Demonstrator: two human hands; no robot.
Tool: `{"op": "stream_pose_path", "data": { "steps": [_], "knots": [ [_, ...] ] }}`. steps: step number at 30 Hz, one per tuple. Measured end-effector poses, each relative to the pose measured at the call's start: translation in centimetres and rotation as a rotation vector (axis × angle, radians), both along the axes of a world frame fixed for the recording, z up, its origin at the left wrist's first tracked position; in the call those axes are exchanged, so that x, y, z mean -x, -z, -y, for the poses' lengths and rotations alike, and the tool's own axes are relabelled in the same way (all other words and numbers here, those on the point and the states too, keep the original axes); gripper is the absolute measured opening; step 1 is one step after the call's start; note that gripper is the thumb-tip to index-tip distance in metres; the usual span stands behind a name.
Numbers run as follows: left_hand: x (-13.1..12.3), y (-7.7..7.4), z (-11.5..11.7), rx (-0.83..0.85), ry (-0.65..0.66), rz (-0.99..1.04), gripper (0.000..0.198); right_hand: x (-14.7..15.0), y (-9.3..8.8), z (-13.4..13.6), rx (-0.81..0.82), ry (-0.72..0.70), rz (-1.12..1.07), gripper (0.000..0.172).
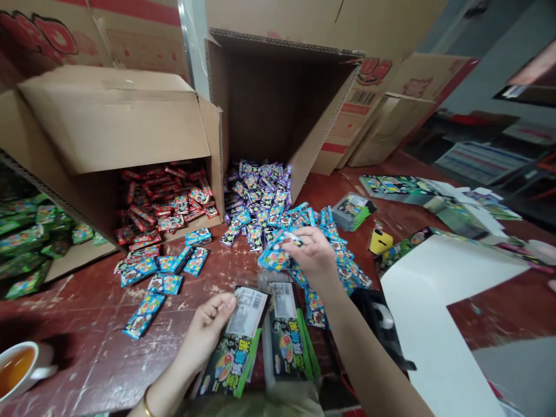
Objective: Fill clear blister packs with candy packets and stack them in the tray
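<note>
My left hand (211, 324) pinches the upper left edge of a black and green printed pouch (232, 365), which has a white label at its top. Beside it on the right lies a stack of similar pouches (286, 341). My right hand (315, 255) is closed on a blue candy packet (274, 258), perhaps more than one, held over the heap of blue packets (347, 272). Purple packets (260, 188) spill from the tall carton just behind that heap. Several loose blue packets (143, 315) lie to the left.
Open cartons (113, 121) stand along the back, with red packets (174, 202) and green packets (26, 243) spilling out. A cup of tea (21, 368) sits at the left edge. At right are a clear box (351, 209), a tape dispenser (384, 324) and white-backed card sheets (438, 289).
</note>
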State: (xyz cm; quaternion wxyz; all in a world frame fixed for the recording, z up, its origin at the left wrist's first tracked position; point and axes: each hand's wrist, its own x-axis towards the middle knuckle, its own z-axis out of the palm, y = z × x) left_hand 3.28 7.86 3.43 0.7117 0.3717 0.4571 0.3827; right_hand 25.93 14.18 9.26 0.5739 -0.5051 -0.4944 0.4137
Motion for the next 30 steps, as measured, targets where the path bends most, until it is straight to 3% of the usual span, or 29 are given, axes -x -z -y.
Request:
{"op": "stream_pose_path", "data": {
  "steps": [5, 8, 10, 13, 14, 18, 22, 23, 26, 30],
  "knots": [
    [0.2, -0.3, 0.0, -0.033, -0.036, -0.046, 0.044, 1.8, -0.5, -1.5, -0.002, -0.473, 0.34, 0.022],
    [1.0, -0.2, -0.4, -0.035, -0.098, -0.038, 0.045, 2.0, -0.6, -1.9, 0.032, -0.745, 0.436, 0.019],
    [1.5, -0.2, -0.7, -0.051, -0.107, -0.042, 0.042, 2.4, -0.8, -2.3, 0.025, -0.65, 0.366, 0.018],
    [1.9, -0.4, -0.8, -0.064, -0.039, -0.05, 0.041, 3.5, -0.8, -2.9, -0.091, -0.257, 0.178, 0.018],
    [1.8, -0.5, -0.7, -0.066, -0.015, -0.05, 0.042, 3.9, -0.8, -3.1, -0.141, -0.196, 0.16, 0.018],
    [1.5, -0.8, -0.5, -0.057, 0.012, -0.045, 0.048, 4.6, -0.6, -3.2, -0.208, -0.339, 0.278, 0.015],
    [1.2, -1.2, -0.7, -0.092, 0.002, -0.1, 0.048, 4.6, -1.0, -1.9, -0.39, -0.06, 0.399, 0.006],
    [1.1, -1.4, -0.8, -0.1, 0.005, -0.108, 0.048, 4.6, -1.2, -1.5, -0.44, -0.05, 0.439, 0.004],
    [0.9, -1.8, -0.9, -0.094, 0.011, -0.106, 0.05, 4.6, -1.2, -0.8, -0.427, -0.288, 0.514, 0.007],
    [0.5, -1.7, -0.7, -0.104, 0.021, -0.129, 0.047, 3.9, -0.5, -1.2, -0.121, -0.563, 0.524, 0.015]
  ]
}}
